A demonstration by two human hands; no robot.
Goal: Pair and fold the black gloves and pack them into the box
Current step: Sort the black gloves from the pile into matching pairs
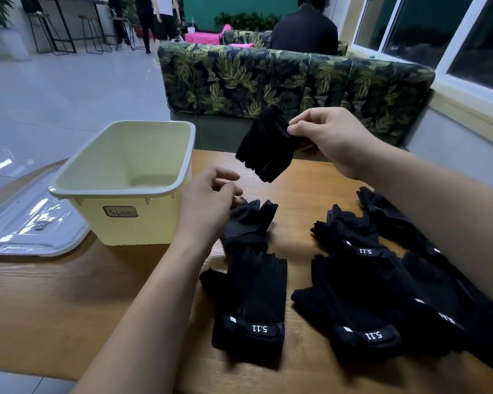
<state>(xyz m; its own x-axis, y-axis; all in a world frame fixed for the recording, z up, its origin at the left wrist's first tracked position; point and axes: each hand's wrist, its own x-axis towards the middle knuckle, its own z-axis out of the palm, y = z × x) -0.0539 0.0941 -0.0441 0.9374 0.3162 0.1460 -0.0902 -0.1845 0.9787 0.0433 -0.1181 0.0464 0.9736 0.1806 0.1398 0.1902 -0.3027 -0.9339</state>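
gloves [253,302]: matt black cloth | box [131,177]: smooth plastic | table [54,302]: grained wood

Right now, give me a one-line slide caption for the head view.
Right hand pinches a black glove aloft; left hand hovers by a second glove beside the empty box.

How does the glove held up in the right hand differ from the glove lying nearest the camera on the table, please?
The held glove hangs above the table, pinched by the right hand; the nearest glove lies flat on the wood. The held glove looks folded over and shows no label, while the nearest glove is spread out with a white 5.11 label on its cuff. Both are black.
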